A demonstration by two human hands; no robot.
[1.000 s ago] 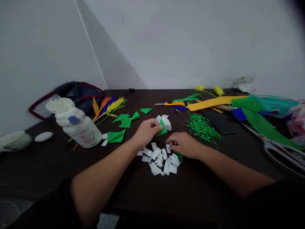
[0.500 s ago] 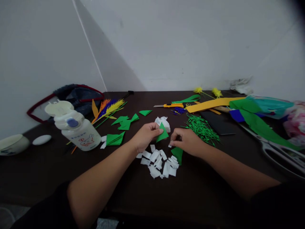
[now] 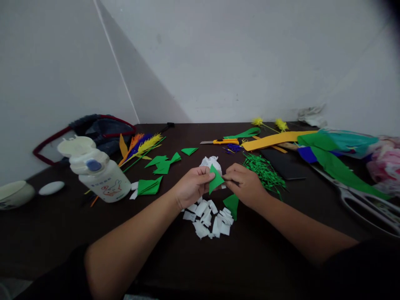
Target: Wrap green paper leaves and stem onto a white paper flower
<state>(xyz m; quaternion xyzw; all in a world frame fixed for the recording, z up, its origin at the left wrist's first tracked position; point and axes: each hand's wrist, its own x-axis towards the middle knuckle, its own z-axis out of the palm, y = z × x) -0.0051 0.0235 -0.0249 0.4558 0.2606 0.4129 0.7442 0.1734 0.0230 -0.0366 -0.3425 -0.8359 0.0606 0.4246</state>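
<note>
Dark surface (image 3: 175, 266) pushed up against a plain pale wall (image 3: 237, 62), and pretty much all the action is right in the middle. Left hand (image 3: 195, 183) is closed in a pinch, thumb on top, on a green piece (image 3: 215, 180) of paper or cloth. It only has the left edge, which I'd guess is to leave the pointed top and right corner free. That green piece is up in front of the body between both hands.

Right hand (image 3: 245, 183) has its fingers curled in at the right corner, nearly closed. Bit of white peeks out just below the fingertips, but can't tell whether it's gripping that, the corner, or both.

Just behind the green piece sits a crumpled white wad (image 3: 210, 161). Nearer the body there's a loose pile of white slips (image 3: 204, 218) with another green piece (image 3: 231, 205) beside it, probably kept there for an easy reach. Green shreds (image 3: 265, 173) lie past the right hand.

Further out: folded green pieces (image 3: 150, 186) and a white bottle (image 3: 103, 179) off left, cutter (image 3: 221, 142) at the back with its blade out, scissors (image 3: 365, 200) far right, likely parked there to keep sharp stuff away from the fingers.
</note>
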